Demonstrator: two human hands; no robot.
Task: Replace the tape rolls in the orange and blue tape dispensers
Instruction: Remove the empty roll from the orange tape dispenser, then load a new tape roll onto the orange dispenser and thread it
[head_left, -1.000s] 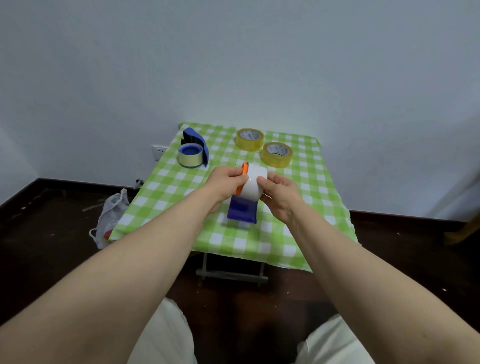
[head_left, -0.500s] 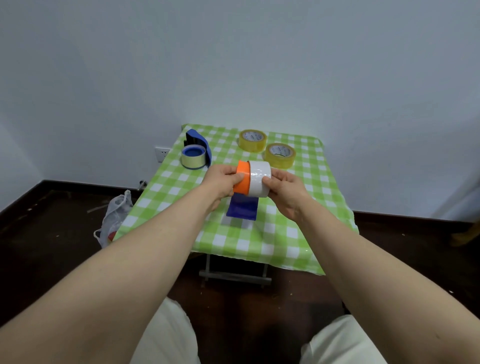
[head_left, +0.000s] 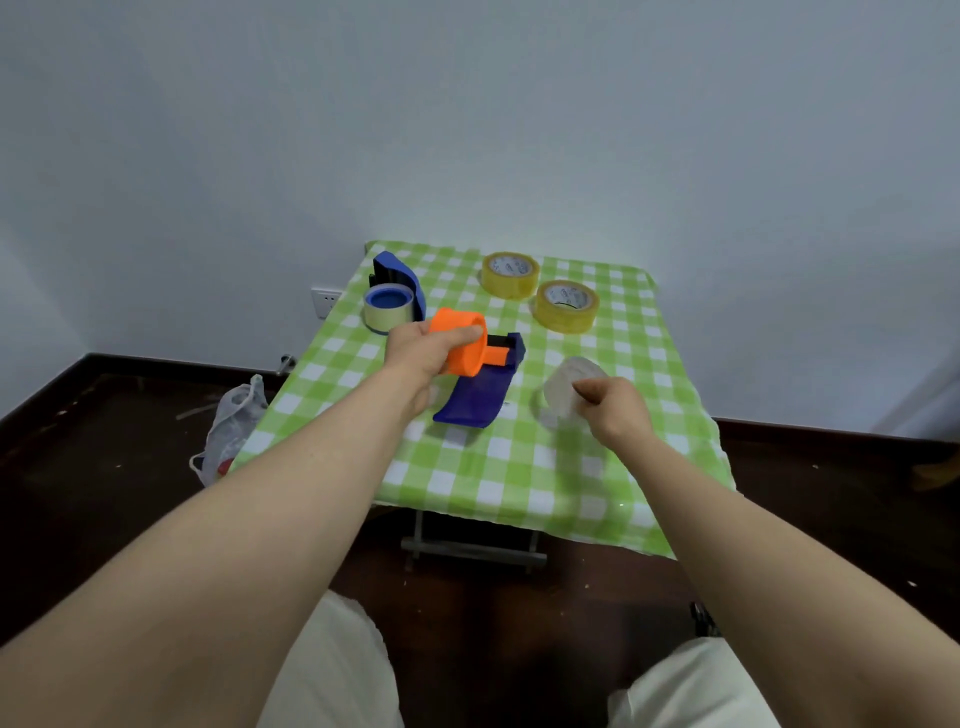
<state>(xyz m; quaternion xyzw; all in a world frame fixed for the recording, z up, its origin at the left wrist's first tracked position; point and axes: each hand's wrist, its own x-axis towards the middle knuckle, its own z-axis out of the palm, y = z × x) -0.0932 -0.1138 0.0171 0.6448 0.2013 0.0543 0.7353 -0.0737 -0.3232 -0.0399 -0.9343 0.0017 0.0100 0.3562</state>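
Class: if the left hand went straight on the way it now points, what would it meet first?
Most likely the blue dispenser, which lies just beyond the orange spool that the left hand grips. Depth is hard to judge from this one view.

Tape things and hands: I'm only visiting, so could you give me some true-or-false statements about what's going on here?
1. The left hand holds the orange spool. True.
2. The pale roll sits on the orange spool. False: it is off the spool, pinched in the right hand.
3. Two yellow rolls lie flat on the checked cloth. True.
4. The blue dispenser at the back has no roll in it. False: a roll with a blue hub sits in it.
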